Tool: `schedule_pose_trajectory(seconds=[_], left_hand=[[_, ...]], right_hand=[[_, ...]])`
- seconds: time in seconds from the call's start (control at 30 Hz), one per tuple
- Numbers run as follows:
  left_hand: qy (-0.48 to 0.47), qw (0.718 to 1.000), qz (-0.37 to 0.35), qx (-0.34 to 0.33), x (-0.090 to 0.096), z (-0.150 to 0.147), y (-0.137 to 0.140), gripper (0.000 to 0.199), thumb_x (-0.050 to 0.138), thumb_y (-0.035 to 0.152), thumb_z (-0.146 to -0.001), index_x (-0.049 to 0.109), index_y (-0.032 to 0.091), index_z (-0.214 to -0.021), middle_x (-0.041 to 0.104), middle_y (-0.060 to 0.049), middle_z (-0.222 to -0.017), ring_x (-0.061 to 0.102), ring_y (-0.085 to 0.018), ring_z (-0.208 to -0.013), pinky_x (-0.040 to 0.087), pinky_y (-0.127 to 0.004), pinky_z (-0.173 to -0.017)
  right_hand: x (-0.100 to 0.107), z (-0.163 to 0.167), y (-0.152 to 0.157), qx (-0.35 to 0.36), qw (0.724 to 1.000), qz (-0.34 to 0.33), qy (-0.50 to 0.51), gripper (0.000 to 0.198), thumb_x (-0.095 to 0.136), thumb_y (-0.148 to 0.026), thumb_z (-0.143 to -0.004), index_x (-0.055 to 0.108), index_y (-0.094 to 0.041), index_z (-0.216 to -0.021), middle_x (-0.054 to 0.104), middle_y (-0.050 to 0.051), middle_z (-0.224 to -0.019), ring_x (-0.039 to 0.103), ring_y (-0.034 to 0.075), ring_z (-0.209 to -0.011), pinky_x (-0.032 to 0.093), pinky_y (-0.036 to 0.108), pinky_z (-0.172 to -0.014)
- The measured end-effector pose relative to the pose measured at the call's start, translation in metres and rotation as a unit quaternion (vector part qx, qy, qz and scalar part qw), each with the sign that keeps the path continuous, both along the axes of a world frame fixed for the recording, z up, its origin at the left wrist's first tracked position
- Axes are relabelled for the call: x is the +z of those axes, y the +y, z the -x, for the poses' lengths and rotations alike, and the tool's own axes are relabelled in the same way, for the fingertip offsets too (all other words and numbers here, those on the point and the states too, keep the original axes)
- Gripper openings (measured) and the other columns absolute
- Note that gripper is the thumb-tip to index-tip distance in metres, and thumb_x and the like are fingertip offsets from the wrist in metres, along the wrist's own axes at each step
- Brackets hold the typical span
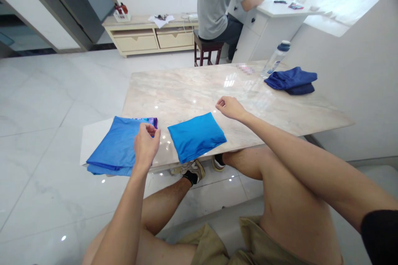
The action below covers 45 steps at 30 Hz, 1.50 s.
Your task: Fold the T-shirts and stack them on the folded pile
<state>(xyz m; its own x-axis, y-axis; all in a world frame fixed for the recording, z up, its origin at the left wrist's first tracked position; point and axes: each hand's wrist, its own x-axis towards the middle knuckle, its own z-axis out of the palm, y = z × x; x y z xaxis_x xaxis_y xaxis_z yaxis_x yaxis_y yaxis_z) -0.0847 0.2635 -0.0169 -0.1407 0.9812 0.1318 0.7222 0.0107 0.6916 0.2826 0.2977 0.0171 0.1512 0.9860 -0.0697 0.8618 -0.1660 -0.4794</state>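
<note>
A bright blue folded cloth (197,136) lies flat near the table's front edge, between my two hands. My left hand (146,144) hovers at the right side of a stack of folded blue fabric (116,145), its fingers loosely curled and nothing visible in them. Part of a purple and blue patterned item (153,121) shows behind that stack. Beyond the upper right corner of the bright blue cloth is my right hand (230,107), above the tabletop, with fingers bent, a gap at the thumb and nothing held.
On the marble-patterned table (180,91), a crumpled dark blue cloth (292,80) and a clear water bottle (276,60) sit at the far right. A person (217,4) sits on a stool (208,47) beyond it, at a white counter (280,10). A low cabinet (137,41) stands against the wall.
</note>
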Motion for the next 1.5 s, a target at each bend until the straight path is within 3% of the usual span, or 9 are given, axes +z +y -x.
schedule_pose_trajectory(seconds=[0.23, 0.43, 0.6, 0.8, 1.07, 1.17, 1.33, 1.4, 1.5], left_hand=[[0.176, 0.971, 0.140, -0.083, 0.004, -0.018, -0.019, 0.028, 0.058, 0.047, -0.101, 0.073, 0.024, -0.107, 0.083, -0.012, -0.106, 0.078, -0.034, -0.105, 0.055, -0.040, -0.088], [0.270, 0.911, 0.275, -0.150, -0.009, -0.031, -0.022, 0.062, 0.045, 0.068, -0.104, 0.080, 0.019, -0.090, 0.082, -0.024, -0.111, 0.077, -0.043, -0.113, 0.053, -0.042, -0.084], [0.204, 0.923, 0.283, -0.163, -0.023, -0.035, -0.018, 0.057, 0.051, 0.069, -0.101, 0.074, 0.023, -0.076, 0.083, -0.018, -0.094, 0.079, -0.037, -0.101, 0.049, -0.036, -0.076], [0.061, 0.929, 0.314, -0.185, -0.042, -0.037, -0.010, 0.051, 0.064, 0.061, -0.096, 0.059, 0.025, -0.060, 0.073, -0.009, -0.062, 0.075, -0.030, -0.076, 0.043, -0.033, -0.069], [-0.116, 0.968, 0.181, -0.132, -0.066, -0.053, -0.011, 0.036, 0.079, 0.052, -0.085, 0.065, 0.021, -0.074, 0.072, -0.004, -0.075, 0.066, -0.023, -0.075, 0.041, -0.030, -0.067], [-0.276, 0.929, 0.235, -0.070, -0.070, -0.059, -0.012, 0.037, 0.086, 0.051, -0.082, 0.073, 0.017, -0.087, 0.078, -0.007, -0.086, 0.072, -0.024, -0.083, 0.051, -0.029, -0.072], [-0.503, 0.780, 0.368, 0.051, -0.071, -0.060, -0.009, 0.043, 0.080, 0.046, -0.094, 0.076, 0.016, -0.125, 0.085, -0.014, -0.109, 0.081, -0.028, -0.092, 0.067, -0.038, -0.078], [-0.524, 0.762, 0.377, 0.055, -0.071, -0.057, -0.008, 0.043, 0.081, 0.038, -0.095, 0.075, 0.013, -0.129, 0.085, -0.016, -0.112, 0.082, -0.027, -0.091, 0.068, -0.037, -0.077], [-0.508, 0.769, 0.382, 0.060, -0.071, -0.053, -0.020, 0.043, 0.086, 0.032, -0.091, 0.076, 0.011, -0.126, 0.085, -0.017, -0.113, 0.082, -0.026, -0.086, 0.068, -0.036, -0.073]], right_hand=[[-0.015, -0.015, -0.004, 0.053, 0.976, 0.208, -0.026, 0.020, 0.077, -0.030, -0.097, 0.083, -0.012, -0.090, 0.083, 0.015, -0.088, 0.079, 0.026, -0.080, 0.062, 0.033, -0.075], [-0.027, -0.003, -0.009, 0.090, 0.937, 0.337, -0.004, 0.042, 0.079, -0.049, -0.098, 0.077, -0.012, -0.078, 0.084, 0.016, -0.092, 0.080, 0.025, -0.087, 0.064, 0.029, -0.070], [-0.033, 0.010, -0.013, 0.092, 0.933, 0.347, -0.029, 0.050, 0.079, -0.057, -0.098, 0.077, -0.008, -0.090, 0.081, 0.017, -0.091, 0.079, 0.026, -0.085, 0.065, 0.031, -0.071], [-0.037, 0.021, -0.014, 0.033, 0.940, 0.339, -0.021, 0.061, 0.086, -0.051, -0.093, 0.071, -0.002, -0.127, 0.078, 0.021, -0.113, 0.079, 0.026, -0.083, 0.065, 0.030, -0.064], [-0.042, 0.022, -0.011, 0.073, 0.938, 0.332, -0.060, 0.049, 0.083, -0.048, -0.095, 0.075, -0.004, -0.115, 0.078, 0.015, -0.097, 0.077, 0.026, -0.081, 0.062, 0.031, -0.066], [-0.042, 0.021, -0.010, 0.072, 0.942, 0.324, -0.046, 0.046, 0.085, -0.047, -0.093, 0.076, -0.005, -0.111, 0.078, 0.014, -0.095, 0.076, 0.025, -0.081, 0.062, 0.031, -0.067], [-0.038, 0.018, -0.011, 0.069, 0.942, 0.323, 0.053, 0.043, 0.089, -0.033, -0.089, 0.074, -0.010, -0.122, 0.078, 0.014, -0.118, 0.076, 0.021, -0.087, 0.063, 0.028, -0.067], [-0.032, 0.017, -0.012, 0.076, 0.943, 0.319, 0.064, 0.045, 0.090, -0.031, -0.088, 0.074, -0.011, -0.125, 0.078, 0.015, -0.125, 0.077, 0.022, -0.089, 0.064, 0.028, -0.069], [-0.018, 0.017, -0.011, 0.100, 0.956, 0.274, -0.005, 0.038, 0.088, -0.031, -0.090, 0.077, -0.011, -0.120, 0.082, 0.015, -0.115, 0.080, 0.026, -0.091, 0.065, 0.031, -0.076]])
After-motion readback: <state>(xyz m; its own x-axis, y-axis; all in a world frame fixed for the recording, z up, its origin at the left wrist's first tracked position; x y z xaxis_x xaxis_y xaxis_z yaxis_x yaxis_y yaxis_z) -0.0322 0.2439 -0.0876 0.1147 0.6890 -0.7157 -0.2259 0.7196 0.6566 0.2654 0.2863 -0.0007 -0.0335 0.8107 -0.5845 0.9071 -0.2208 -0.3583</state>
